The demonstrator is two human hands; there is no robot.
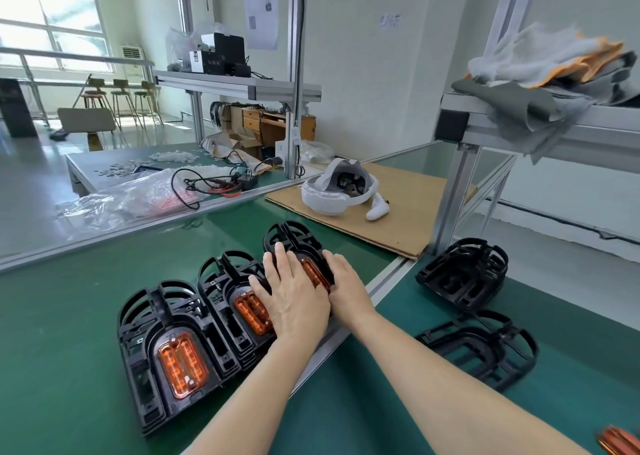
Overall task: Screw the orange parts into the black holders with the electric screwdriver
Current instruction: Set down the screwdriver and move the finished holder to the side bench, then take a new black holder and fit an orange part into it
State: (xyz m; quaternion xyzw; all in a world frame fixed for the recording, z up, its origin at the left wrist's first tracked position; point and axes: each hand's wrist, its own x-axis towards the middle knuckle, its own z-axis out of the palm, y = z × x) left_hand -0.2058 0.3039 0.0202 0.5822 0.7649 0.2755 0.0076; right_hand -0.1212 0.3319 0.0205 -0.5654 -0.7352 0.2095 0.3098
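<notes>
1. Both hands are on the farthest of three black holders, which stand in a row on the green desk [86,316] close to its right edge.
2. The left hand [294,295] lies flat with its fingers released and straight, pressing on the far holder [294,239] and partly covering its orange part [313,272].
3. The right hand [346,281] curls its fingers over the holder's right side, grasping it.
4. The middle holder [228,281] and the near holder [156,343] each carry a seated orange part.
5. As I judge it, the step is seating or squaring the part; press evenly so it sits flush before any screw goes in.
6. No electric screwdriver is in view.
7. Empty holders [464,274] lie on the adjoining surface to the right; a white headset [337,187] rests on cardboard [408,205] toward the far edge, under an aluminium shelf frame, with windows far left.
</notes>
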